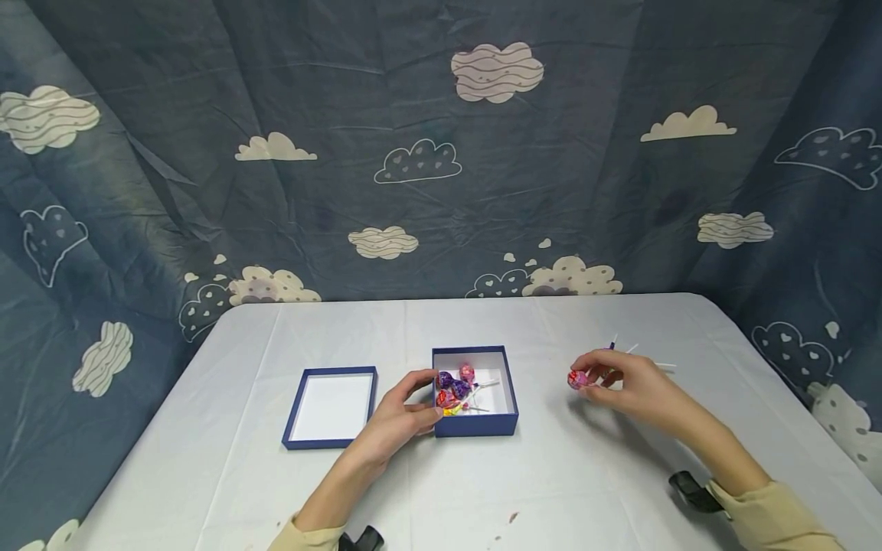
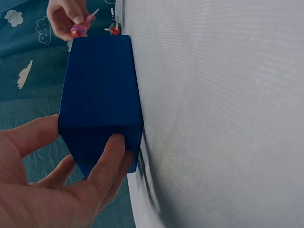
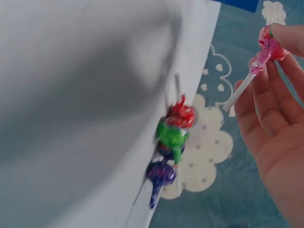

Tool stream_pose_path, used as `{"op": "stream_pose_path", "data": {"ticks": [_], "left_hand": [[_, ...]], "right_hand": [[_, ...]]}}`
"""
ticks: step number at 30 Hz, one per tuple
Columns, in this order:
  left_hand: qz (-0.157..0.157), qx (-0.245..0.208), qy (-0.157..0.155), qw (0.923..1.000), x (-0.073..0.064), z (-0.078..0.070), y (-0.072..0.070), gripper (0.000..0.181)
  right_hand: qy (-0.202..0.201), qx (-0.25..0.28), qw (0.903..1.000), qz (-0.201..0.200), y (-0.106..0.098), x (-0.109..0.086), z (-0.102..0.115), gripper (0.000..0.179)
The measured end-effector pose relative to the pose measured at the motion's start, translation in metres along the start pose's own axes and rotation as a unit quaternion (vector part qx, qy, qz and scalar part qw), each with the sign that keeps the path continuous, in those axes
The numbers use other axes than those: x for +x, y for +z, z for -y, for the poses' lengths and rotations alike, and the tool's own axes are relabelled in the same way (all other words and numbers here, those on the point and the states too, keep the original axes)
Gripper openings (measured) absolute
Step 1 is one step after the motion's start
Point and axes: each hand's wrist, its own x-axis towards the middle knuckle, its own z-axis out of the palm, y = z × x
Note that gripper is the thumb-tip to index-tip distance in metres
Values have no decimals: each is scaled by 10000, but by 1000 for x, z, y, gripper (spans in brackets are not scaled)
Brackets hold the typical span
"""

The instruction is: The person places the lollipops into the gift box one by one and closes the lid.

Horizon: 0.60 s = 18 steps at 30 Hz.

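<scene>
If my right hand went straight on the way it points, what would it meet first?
Probably the open blue box, at its right wall: your right hand, pinching a wrapped lollipop, points toward it. Height is unclear, so it might pass over the rim.

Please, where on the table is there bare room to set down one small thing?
The white table is bare between the blue box and the held lollipop, and behind box and lid to the far edge. It is crowded between lid and box, where the left hand touches the box, and around the right hand and the loose lollipops.
</scene>
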Motion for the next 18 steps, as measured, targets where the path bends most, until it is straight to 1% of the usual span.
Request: {"op": "stream_pose_path", "data": {"ticks": [2,5,11,18], "left_hand": [[1,16,-2,10000,0,0,0,61],[-3,27,-9,10000,0,0,0,61],[14,-1,3,10000,0,0,0,61],[-18,64,-23,10000,0,0,-1,60]], "right_hand": [[-76,90,9999,-22,2,2,4,22],[-89,222,9997,-56,5,6,10,22],[-112,215,9997,-63,11,16,19,23],[-302,390,9988,-4,20,31,32,24]]}}
